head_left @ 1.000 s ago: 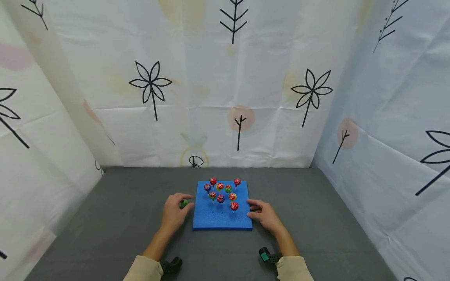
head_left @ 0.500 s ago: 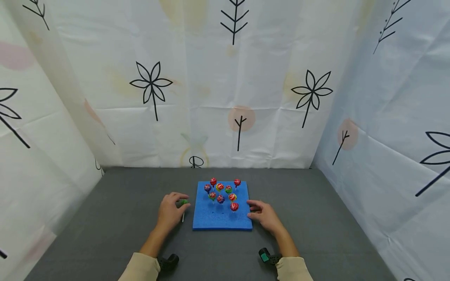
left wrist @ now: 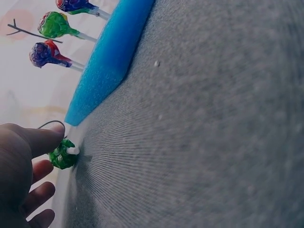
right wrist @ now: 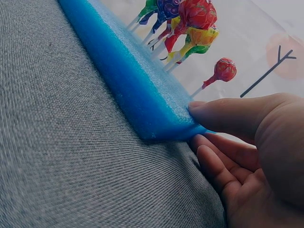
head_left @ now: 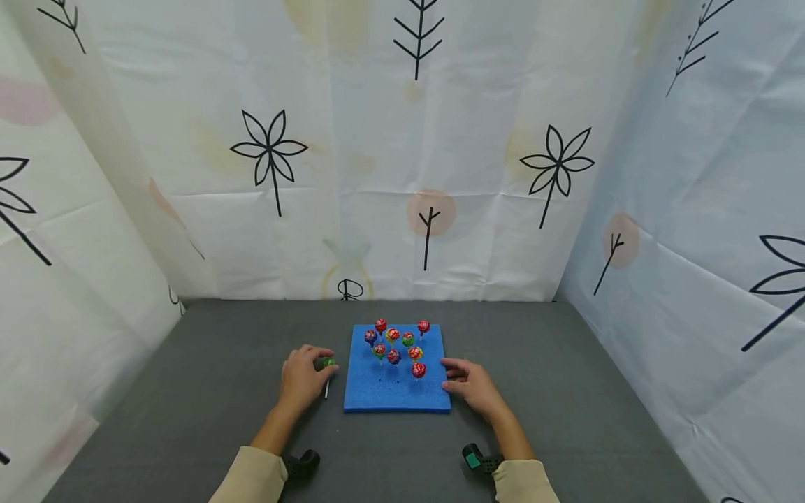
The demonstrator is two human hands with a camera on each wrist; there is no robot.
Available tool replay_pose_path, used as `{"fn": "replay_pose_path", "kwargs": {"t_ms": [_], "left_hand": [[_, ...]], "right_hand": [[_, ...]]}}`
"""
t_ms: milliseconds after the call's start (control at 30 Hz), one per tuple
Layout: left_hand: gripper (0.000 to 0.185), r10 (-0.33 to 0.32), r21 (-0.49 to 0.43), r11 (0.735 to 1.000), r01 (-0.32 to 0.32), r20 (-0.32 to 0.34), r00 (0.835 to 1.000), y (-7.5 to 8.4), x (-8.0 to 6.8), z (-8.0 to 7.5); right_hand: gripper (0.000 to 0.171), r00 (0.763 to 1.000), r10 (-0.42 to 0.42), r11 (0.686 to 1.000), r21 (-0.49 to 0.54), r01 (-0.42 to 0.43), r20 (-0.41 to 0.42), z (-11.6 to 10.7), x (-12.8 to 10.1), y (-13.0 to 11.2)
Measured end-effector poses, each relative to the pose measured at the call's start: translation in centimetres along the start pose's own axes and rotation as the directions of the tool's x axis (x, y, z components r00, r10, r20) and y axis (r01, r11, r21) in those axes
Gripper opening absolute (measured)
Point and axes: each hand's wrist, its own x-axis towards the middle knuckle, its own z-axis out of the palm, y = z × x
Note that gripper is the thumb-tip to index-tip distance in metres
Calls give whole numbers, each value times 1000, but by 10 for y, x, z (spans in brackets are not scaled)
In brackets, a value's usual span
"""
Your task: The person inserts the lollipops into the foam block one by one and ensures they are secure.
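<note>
My left hand (head_left: 302, 378) is left of a blue foam board (head_left: 396, 399), its thumb and fingers closed about the wrapped head of a green lollipop (left wrist: 62, 155). In the head view the lollipop's white stick (head_left: 326, 389) points toward me; whether it touches the table I cannot tell. Several lollipops in red, purple, green and yellow wrappers stand upright in the board, a red one (head_left: 418, 370) nearest me. At the board's right edge my right hand (head_left: 478, 388) grips it, thumb (right wrist: 223, 114) on top and fingers (right wrist: 216, 164) against the side.
The board lies on a grey cloth-covered table (head_left: 566, 412). Small holes (head_left: 390, 381) show in its front part. Patterned white curtains (head_left: 478, 244) close off the back and sides.
My left hand has drawn slightly left, its thumb and index finger coming closer about the green lollipop, and the stick has come into view. My right hand stays at the board's edge.
</note>
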Motion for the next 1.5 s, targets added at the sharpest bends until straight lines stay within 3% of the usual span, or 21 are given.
{"fn": "replay_pose_path", "kwargs": {"t_ms": [933,1500], "left_hand": [[34,-7,47,999,4,72,997,-7,2,3],[30,3,-12,1000,-3,29,1000,-3,-2,2]], "right_hand": [[42,1000,3,1000,-8,-3,5,0,0,-1],[42,1000,-18,1000,-7,18,22,-2,0,0]]}}
